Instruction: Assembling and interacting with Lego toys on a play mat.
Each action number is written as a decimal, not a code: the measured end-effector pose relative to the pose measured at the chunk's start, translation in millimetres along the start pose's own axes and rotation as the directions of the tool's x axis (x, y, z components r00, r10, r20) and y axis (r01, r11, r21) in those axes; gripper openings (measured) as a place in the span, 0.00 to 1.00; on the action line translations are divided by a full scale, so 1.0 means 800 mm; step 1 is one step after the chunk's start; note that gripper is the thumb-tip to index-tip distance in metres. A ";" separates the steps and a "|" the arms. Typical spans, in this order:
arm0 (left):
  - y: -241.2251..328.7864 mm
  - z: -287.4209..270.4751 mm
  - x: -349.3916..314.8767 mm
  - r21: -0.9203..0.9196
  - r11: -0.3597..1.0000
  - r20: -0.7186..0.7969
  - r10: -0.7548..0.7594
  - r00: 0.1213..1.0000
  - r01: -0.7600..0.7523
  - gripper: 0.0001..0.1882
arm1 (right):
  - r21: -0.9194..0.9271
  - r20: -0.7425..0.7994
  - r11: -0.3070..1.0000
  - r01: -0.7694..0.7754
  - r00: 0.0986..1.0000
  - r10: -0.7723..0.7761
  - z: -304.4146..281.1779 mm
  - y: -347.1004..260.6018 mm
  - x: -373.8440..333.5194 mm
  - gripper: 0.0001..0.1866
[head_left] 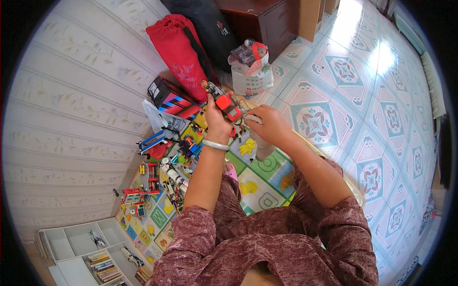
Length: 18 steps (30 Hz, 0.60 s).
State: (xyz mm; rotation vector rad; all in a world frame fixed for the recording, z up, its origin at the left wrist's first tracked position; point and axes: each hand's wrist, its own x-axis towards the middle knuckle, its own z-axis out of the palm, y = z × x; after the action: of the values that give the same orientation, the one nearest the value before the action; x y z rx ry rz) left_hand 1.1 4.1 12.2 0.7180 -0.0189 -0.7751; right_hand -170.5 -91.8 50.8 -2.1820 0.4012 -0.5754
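My left hand (217,120) is wrapped round a red and dark grey toy brick vehicle (223,102), raised over the play mat. Just to its right, my right hand (271,125) has its fingers curled on a pale greyish cloth (264,147), which hangs below the palm. A light edge of the cloth shows between the fingers, close to the vehicle's end. Beneath my left forearm lie several brick builds, among them a white cylindrical model (175,177) and a red building frame (152,177).
A colourful play mat (253,202) covers the floor beneath me. Along the far side stand a red bag (180,55), a black bag (202,28), a white carrier bag (253,76) and a dark box (167,93). A white shelf unit (67,243) is at lower left, beside the wall.
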 end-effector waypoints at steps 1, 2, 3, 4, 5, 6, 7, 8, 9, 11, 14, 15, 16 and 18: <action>-0.002 0.003 -0.001 -0.002 1.000 0.001 -0.003 1.000 0.003 0.22 | 0.041 0.059 0.996 -0.078 0.995 0.076 0.001 0.002 -0.001 0.15; -0.004 0.006 -0.003 -0.026 1.000 -0.041 0.014 0.999 -0.015 0.22 | 0.077 0.120 0.984 -0.158 0.982 0.148 0.002 0.004 -0.002 0.18; -0.007 0.011 -0.005 -0.048 0.998 -0.081 0.030 0.996 -0.034 0.22 | 0.075 0.115 0.984 -0.159 0.982 0.150 0.005 0.006 -0.001 0.18; -0.011 0.011 -0.005 -0.048 0.998 -0.076 0.027 0.997 -0.031 0.22 | 0.155 0.145 0.948 -0.278 0.956 0.257 0.010 0.008 0.000 0.21; -0.015 0.011 -0.005 -0.042 0.999 -0.044 0.025 0.999 -0.027 0.23 | 0.231 0.184 0.891 -0.392 0.916 0.356 0.015 0.010 0.001 0.24; -0.017 0.012 -0.007 -0.036 0.999 -0.014 0.025 1.000 -0.026 0.24 | 0.231 0.182 0.891 -0.391 0.917 0.355 0.019 0.011 0.002 0.24; -0.020 0.013 -0.009 -0.035 0.999 -0.013 0.025 1.000 -0.026 0.24 | 0.362 0.188 0.809 -0.464 0.886 0.424 0.022 0.012 0.004 0.25; -0.023 0.015 -0.010 -0.024 0.999 -0.007 0.046 0.999 -0.046 0.26 | 0.484 0.205 0.703 -0.521 0.849 0.487 0.026 0.015 0.005 0.27; -0.025 0.019 -0.012 -0.014 0.998 0.001 0.064 0.998 -0.064 0.28 | 0.485 0.201 0.703 -0.521 0.848 0.490 0.029 0.022 0.006 0.27; -0.026 0.025 -0.016 -0.046 0.998 0.032 0.054 0.998 -0.052 0.29 | 0.576 0.210 0.598 -0.557 0.808 0.551 0.032 0.037 0.009 0.28; -0.015 0.026 -0.022 -0.116 0.993 0.069 0.003 0.998 0.005 0.30 | 0.695 0.221 0.489 -0.527 0.803 0.553 0.020 0.032 0.017 0.26; -0.011 0.027 -0.024 -0.155 0.986 0.085 -0.046 0.995 0.059 0.30 | 0.698 0.217 0.486 -0.526 0.802 0.556 0.012 0.031 0.021 0.26; -0.008 0.028 -0.025 -0.151 0.986 0.088 -0.051 0.995 0.064 0.30 | 0.671 0.205 0.523 -0.526 0.809 0.550 0.002 0.033 0.024 0.25; -0.003 0.031 -0.028 -0.182 0.974 0.121 -0.115 0.986 0.136 0.30 | 0.644 0.188 0.558 -0.523 0.816 0.547 -0.012 0.039 0.030 0.25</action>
State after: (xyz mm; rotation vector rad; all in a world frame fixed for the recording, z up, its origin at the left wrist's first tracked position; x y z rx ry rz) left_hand -23.3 3.0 35.3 0.4984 0.0010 -0.9242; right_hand -157.8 -127.9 37.8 -1.2394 0.7197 -0.3262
